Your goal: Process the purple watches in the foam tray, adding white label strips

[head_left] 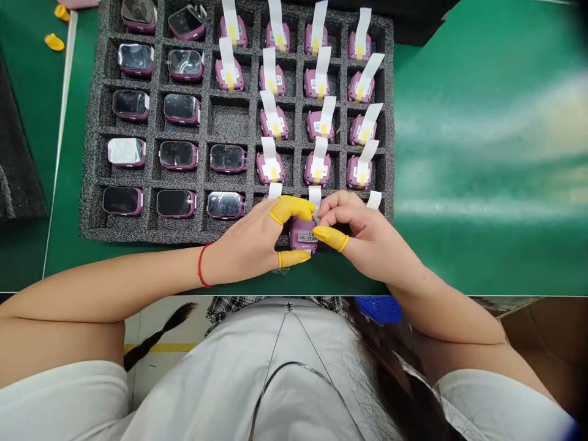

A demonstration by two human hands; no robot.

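Note:
A purple smartwatch body (303,236) is held over the front edge of the tray, back side up, with a printed label showing. My left hand (257,239) grips it from the left, yellow finger cots on its thumb and forefinger. Bent in from the right, my right hand (367,239) has its yellow-capped thumb at the label's right end. Its other fingers curl near a white paper strip (315,195); whether they pinch anything is hidden. Beneath my hands is the grey foam tray (186,234) of watches.
Left columns hold screen-up watches (178,154); columns to the right hold back-up watches (318,168) with white strips and yellow tabs. One compartment (229,117) shows its bare foam floor. Loose yellow finger cots (54,42) lie on the green table (459,153). Black material (422,21) stands behind.

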